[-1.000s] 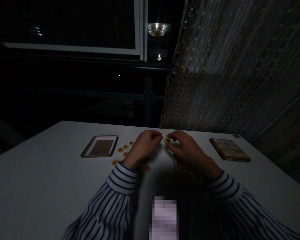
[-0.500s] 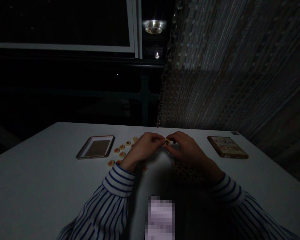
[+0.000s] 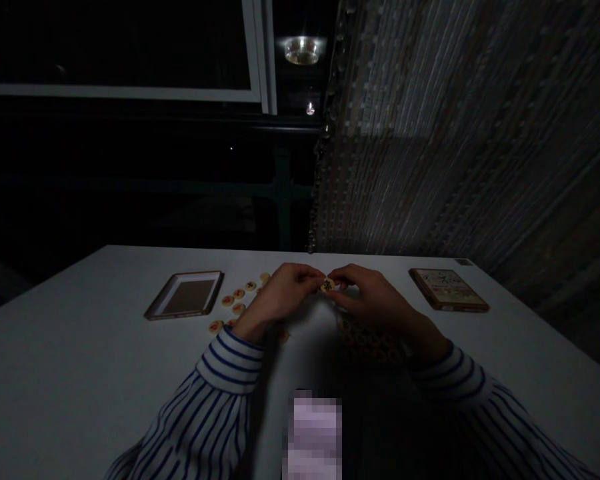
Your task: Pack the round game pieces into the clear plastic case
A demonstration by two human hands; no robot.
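Observation:
Between the fingertips of both hands is a round Chinese chess piece [image 3: 328, 285] with a dark character facing me. My left hand [image 3: 290, 290] pinches it from the left, and my right hand [image 3: 367, 291] has its thumb and fingers closed on the right side. Several loose chess pieces [image 3: 239, 309], some with red characters, lie beside and partly behind my left wrist. Under my right forearm, in shadow, more pieces [image 3: 370, 340] sit close together in rows; the arm hides some of them.
An open shallow box [image 3: 153, 308] with a pale interior stands at the left of the white table [image 3: 80, 373]. At the right lies its printed lid or a second box [image 3: 450, 289]. A bead curtain [image 3: 405, 133] hangs behind the table's far edge, beside a dark window [image 3: 265, 60].
The view has shifted slightly, moving everything a little left. Both hands keep their hold on the chess piece, which has turned slightly so its character faces me more fully.

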